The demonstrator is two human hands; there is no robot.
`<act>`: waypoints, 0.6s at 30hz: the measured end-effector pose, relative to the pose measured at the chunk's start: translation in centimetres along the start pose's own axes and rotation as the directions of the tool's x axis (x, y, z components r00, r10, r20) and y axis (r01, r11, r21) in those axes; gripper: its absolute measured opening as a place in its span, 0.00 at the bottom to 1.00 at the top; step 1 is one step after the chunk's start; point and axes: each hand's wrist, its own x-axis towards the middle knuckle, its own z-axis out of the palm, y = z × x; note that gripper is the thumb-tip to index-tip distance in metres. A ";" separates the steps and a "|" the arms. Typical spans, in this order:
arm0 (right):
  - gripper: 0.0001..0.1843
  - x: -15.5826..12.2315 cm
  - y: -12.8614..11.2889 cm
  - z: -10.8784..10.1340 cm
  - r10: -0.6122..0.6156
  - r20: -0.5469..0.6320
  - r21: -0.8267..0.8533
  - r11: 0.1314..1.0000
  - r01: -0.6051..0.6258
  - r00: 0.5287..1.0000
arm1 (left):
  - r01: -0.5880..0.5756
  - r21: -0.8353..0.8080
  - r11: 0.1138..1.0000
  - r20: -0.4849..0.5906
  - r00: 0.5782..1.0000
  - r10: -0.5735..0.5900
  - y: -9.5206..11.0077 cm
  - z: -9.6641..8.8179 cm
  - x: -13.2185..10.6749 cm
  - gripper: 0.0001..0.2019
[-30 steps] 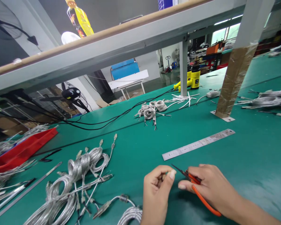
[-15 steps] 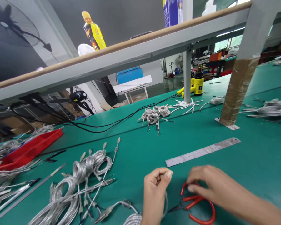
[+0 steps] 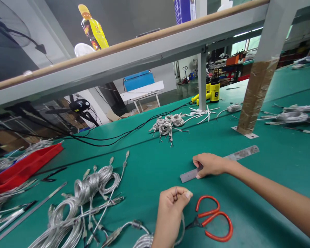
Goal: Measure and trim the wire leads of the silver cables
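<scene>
My left hand (image 3: pixel 171 209) is closed in a pinch on the end of a clear silver cable (image 3: pixel 144 238), with a thin dark wire sticking out by the thumb; the cable's coil lies at the bottom edge below it. My right hand (image 3: pixel 209 164) reaches forward and rests on the left part of a steel ruler (image 3: pixel 241 153) lying on the green table (image 3: pixel 273 179), fingers curled over it. Red-handled scissors (image 3: pixel 211 222) lie loose on the table just right of my left hand.
A heap of coiled silver cables (image 3: pixel 87 196) lies at the left, by a red tray (image 3: pixel 25 165). Smaller coils (image 3: pixel 167 125) and white strips sit farther back. A taped post (image 3: pixel 257 93) and a grey post (image 3: pixel 202 81) stand on the table. A yellow tool (image 3: pixel 213 90) is behind.
My right hand put down the scissors, which now lie on the table, and moved forward onto the ruler. My left hand kept its pinch on the cable end.
</scene>
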 end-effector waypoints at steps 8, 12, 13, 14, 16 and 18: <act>0.26 -2.7 -1.8 2.8 0.233 -0.263 0.028 0.972 -0.234 0.936 | 0.046 0.010 0.999 -0.029 0.999 -0.046 -0.9 0.3 0.4 0.10; 0.28 -3.9 -2.8 2.6 0.320 -0.399 0.006 0.938 -0.347 0.859 | 0.039 0.030 0.999 -0.020 0.999 -0.038 -0.7 0.6 0.1 0.09; 0.28 -4.2 -2.8 2.4 0.322 -0.422 0.000 0.935 -0.355 0.847 | 0.038 0.030 0.999 -0.013 0.999 -0.038 -0.6 0.7 0.0 0.09; 0.27 -4.4 -2.9 2.2 0.318 -0.441 -0.007 0.934 -0.358 0.839 | 0.039 0.028 0.999 -0.005 0.999 -0.039 -0.4 0.9 -0.1 0.09; 0.26 -4.7 -2.8 1.9 0.294 -0.469 -0.025 0.938 -0.346 0.833 | 0.046 0.029 0.999 0.016 0.999 -0.046 -0.2 1.1 -0.3 0.10; 0.25 -4.8 -2.8 1.8 0.262 -0.481 -0.041 0.946 -0.320 0.837 | 0.070 0.040 0.997 0.030 0.997 -0.071 0.0 1.4 -0.5 0.10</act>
